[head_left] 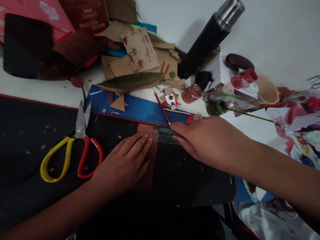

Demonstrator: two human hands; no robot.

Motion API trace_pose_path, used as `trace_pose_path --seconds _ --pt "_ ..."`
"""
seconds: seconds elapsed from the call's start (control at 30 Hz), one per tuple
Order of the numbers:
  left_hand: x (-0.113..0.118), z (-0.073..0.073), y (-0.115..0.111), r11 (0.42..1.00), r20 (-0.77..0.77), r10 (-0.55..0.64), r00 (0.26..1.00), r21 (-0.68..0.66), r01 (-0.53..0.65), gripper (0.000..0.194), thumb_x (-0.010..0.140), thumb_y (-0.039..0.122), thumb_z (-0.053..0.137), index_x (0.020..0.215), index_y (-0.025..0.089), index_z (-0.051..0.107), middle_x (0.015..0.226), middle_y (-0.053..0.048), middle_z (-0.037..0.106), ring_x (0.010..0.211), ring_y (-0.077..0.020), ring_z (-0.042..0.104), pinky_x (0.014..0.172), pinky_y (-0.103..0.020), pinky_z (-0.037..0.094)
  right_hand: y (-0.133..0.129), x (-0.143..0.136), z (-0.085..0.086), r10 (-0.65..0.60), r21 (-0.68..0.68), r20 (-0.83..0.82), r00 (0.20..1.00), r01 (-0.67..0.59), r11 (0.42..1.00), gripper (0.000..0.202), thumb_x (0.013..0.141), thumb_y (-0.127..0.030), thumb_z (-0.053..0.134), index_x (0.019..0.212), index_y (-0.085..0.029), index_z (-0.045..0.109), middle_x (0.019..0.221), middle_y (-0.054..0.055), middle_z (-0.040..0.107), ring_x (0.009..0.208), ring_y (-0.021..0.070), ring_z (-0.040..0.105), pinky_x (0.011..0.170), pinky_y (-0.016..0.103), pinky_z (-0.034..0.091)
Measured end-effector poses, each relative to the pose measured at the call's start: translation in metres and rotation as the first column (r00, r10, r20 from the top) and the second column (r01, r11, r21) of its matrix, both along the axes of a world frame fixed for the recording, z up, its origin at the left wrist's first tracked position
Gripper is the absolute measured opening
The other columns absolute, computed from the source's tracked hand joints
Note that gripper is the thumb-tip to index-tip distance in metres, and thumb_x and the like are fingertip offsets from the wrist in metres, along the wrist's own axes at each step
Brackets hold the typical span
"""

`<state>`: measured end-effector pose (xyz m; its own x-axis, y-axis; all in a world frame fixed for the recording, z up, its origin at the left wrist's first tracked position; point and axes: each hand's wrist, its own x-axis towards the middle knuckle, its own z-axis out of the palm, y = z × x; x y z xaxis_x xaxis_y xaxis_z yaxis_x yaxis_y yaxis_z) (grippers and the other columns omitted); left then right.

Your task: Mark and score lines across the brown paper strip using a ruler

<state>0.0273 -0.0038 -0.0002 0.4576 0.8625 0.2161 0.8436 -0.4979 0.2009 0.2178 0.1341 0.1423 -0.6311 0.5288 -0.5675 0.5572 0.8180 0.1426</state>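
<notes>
My left hand (130,156) lies with its fingers stretched out, pressing down on a clear ruler (166,138) and a reddish-brown strip (153,156) beneath it. My right hand (200,138) is closed around a dark green pen-shaped tool (167,131) with a narrow pointed tip. That tip rests at the strip's upper part, along the far edge of the ruler. I cannot tell whether it is a pen or a craft knife. Part of the strip is hidden under my left hand. Large scissors (80,131) with yellow and red handles lie half open left of that hand.
A black mat (187,180) covers the near table. Behind it are a blue board (100,100), a red pencil (162,108), cardboard scraps (140,50), a long green leaf shape (132,81), paint jars (191,93) with brushes, a black flask (205,40) and a dark phone (26,46).
</notes>
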Motion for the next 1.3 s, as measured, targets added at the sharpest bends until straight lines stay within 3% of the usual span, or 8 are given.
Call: trace_pose_path --seconds 0.27,0.77,1.03,1.3 --pt "0.001 0.001 0.0 1.0 -0.022 0.015 1.0 0.019 -0.014 0.048 0.105 0.029 0.042 0.143 0.005 0.06 0.143 -0.018 0.065 0.131 -0.0358 0.058 0.104 -0.048 0.053 -0.006 0.011 -0.014 -0.032 -0.045 -0.077 0.997 0.028 0.999 0.018 0.103 -0.026 0.054 0.112 -0.021 0.069 0.09 0.008 0.079 0.074 0.0265 0.072 0.056 0.032 0.027" --pt "0.001 0.0 0.0 0.999 0.001 0.014 1.0 0.029 -0.014 0.049 0.104 0.029 0.045 0.142 0.003 0.06 0.142 -0.019 0.065 0.131 -0.0358 0.058 0.104 -0.049 0.052 -0.006 0.002 -0.023 -0.006 -0.025 -0.104 0.995 0.003 1.0 0.019 0.102 -0.026 0.054 0.111 -0.02 0.07 0.081 0.008 0.077 0.068 0.0244 0.069 0.055 0.03 0.03" --pt "0.001 0.0 0.0 1.0 0.011 0.02 1.0 0.023 -0.021 0.048 0.103 0.029 0.045 0.142 0.004 0.06 0.142 -0.019 0.065 0.131 -0.0354 0.058 0.105 -0.049 0.051 -0.004 -0.007 -0.026 0.015 -0.041 -0.084 0.996 -0.019 0.999 0.02 0.103 -0.024 0.053 0.112 -0.019 0.07 0.085 0.009 0.078 0.071 0.0259 0.072 0.062 0.033 0.039" --pt "0.001 0.0 0.0 1.0 0.016 0.018 1.0 0.021 -0.019 0.048 0.103 0.029 0.046 0.142 0.005 0.061 0.141 -0.02 0.066 0.132 -0.0349 0.058 0.105 -0.048 0.053 -0.004 -0.008 -0.025 0.015 -0.026 -0.085 0.996 -0.017 1.0 0.018 0.102 -0.025 0.055 0.111 -0.02 0.07 0.085 0.008 0.078 0.067 0.0234 0.069 0.059 0.032 0.034"
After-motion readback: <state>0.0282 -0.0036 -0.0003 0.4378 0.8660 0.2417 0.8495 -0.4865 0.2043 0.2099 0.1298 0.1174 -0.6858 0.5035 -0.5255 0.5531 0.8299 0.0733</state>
